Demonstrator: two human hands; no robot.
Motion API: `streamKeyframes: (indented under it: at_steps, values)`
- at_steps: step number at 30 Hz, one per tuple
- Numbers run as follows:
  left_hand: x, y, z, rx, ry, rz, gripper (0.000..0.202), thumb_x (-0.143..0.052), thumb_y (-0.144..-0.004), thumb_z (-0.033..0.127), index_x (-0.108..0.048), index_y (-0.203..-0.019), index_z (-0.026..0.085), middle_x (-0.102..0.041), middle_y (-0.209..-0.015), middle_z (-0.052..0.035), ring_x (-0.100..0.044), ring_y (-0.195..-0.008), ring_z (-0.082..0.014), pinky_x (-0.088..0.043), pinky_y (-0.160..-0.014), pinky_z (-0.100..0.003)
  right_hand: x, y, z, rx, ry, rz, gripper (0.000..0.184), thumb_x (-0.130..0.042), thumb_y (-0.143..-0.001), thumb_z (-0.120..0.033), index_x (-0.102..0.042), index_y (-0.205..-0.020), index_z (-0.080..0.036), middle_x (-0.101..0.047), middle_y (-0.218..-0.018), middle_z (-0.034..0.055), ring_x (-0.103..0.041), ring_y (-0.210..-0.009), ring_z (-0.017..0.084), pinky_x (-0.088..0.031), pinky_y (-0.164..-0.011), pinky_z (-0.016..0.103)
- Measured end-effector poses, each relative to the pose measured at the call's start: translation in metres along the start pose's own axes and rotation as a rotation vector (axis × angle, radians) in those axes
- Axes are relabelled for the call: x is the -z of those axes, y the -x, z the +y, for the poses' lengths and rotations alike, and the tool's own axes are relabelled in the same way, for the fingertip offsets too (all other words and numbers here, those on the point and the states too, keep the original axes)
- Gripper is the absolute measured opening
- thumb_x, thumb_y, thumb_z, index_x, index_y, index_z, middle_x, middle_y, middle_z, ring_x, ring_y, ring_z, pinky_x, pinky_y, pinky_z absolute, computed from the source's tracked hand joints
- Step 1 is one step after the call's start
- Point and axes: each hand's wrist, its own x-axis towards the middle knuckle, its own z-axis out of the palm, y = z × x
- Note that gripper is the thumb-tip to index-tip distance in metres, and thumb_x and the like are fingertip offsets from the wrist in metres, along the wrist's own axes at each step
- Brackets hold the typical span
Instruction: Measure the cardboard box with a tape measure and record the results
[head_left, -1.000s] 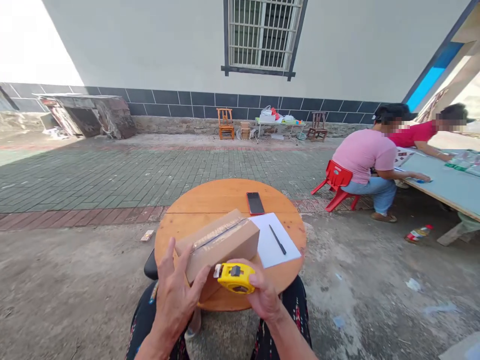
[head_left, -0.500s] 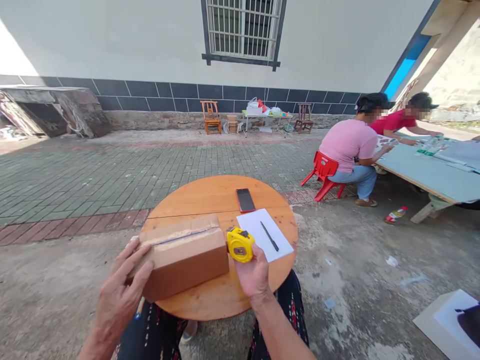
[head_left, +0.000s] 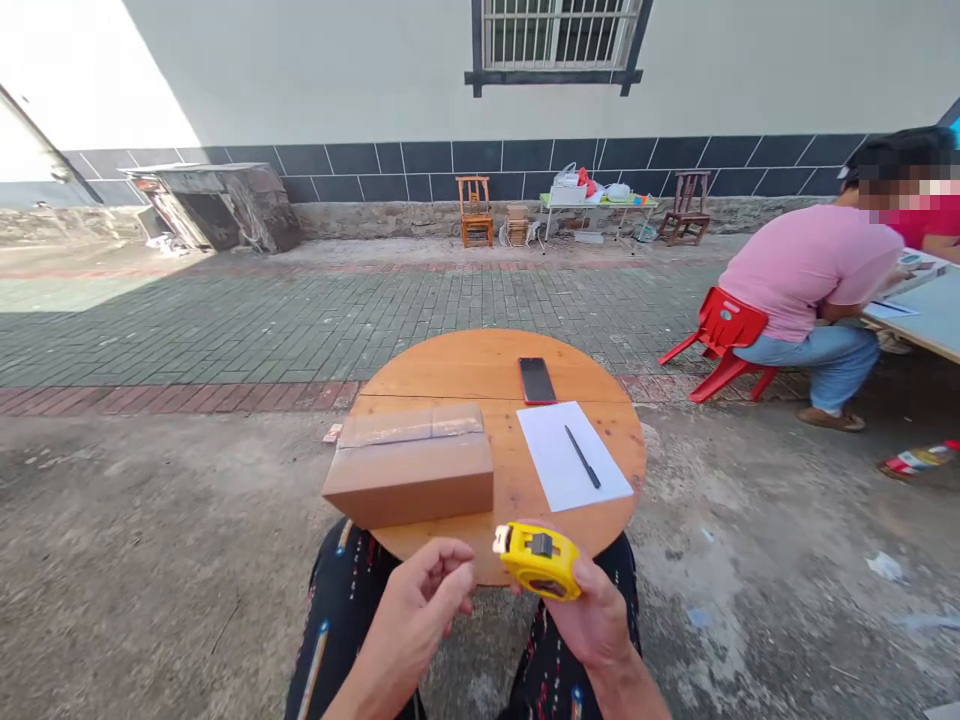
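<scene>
The box (head_left: 412,475) is lying on the bench (head_left: 450,362), its left end seemingly overhanging the edge, so a careless knock could send it sliding off. Nearer the wearer, the left hand (head_left: 424,600) is hovering empty, fingers loosely curled, while the tape measure (head_left: 551,563), gripped by the right hand (head_left: 600,615), is risking a drop if that hold is loosening.

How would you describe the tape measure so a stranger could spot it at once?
Start at the round wooden table. By its near edge, the person's right hand holds the tape measure. Its bright yellow case, with a dark slider on it, sets it apart from the brown cardboard box and the white paper on the table.
</scene>
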Motion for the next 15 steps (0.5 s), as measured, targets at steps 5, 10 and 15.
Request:
streamKeyframes:
  at_steps: [5, 10, 15]
  values:
    - [-0.010, 0.004, -0.022, 0.304, 0.189, -0.247, 0.062, -0.077, -0.060, 0.076, -0.055, -0.070, 0.019, -0.058, -0.052, 0.0013, -0.048, -0.043, -0.0097, -0.031, -0.042, -0.020, 0.007, 0.019, 0.011, -0.176, 0.240, -0.129, 0.058, -0.079, -0.063, -0.054, -0.078, -0.107, -0.017, -0.074, -0.087, 0.0056, -0.065, -0.070, 0.016, -0.048, -0.058, 0.023]
    - [-0.006, 0.009, -0.047, 0.454, 0.312, -0.260, 0.065, -0.084, -0.050, 0.074, -0.048, -0.064, 0.021, -0.048, -0.043, 0.0051, -0.037, -0.037, -0.0067, -0.022, -0.039, -0.019, 0.022, 0.032, 0.032, -0.274, 0.220, -0.168, 0.079, -0.081, -0.059, -0.066, -0.069, -0.122, -0.019, -0.071, -0.103, 0.0084, -0.066, -0.080, 0.020, -0.050, -0.060, 0.024]
    - [0.020, 0.010, -0.034, 0.411, 0.254, -0.167, 0.058, -0.083, -0.055, 0.069, -0.050, -0.058, 0.022, -0.050, -0.044, 0.0040, -0.042, -0.038, -0.0082, -0.023, -0.041, -0.020, 0.021, 0.038, 0.026, -0.255, 0.381, -0.134, 0.071, -0.094, -0.045, -0.047, -0.069, -0.108, -0.029, -0.068, -0.096, 0.0014, -0.061, -0.079, 0.019, -0.047, -0.067, 0.028]
